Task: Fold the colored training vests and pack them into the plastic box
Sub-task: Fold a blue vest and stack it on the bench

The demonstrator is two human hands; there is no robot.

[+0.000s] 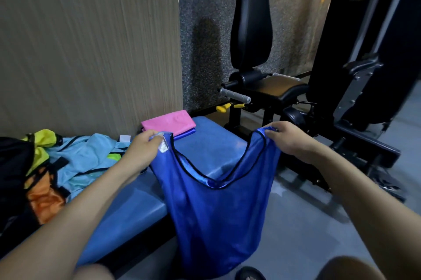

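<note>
Gripping the blue vest [216,216] by its shoulder straps, 2 hands hold it up.

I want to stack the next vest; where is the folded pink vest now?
Head view: the folded pink vest lies on the blue bench's far end by the wall, on a folded blue one, just beyond the left hand.

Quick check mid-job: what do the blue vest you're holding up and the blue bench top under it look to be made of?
Blue vest: thin, glossy synthetic fabric, probably polyester; it hangs limp, shines in streaks, and has black binding on the edges. Both hands grip its shoulder straps. Blue bench top: smooth padded vinyl or faux leather by the look; soft rounded edge, dull sheen.
</note>
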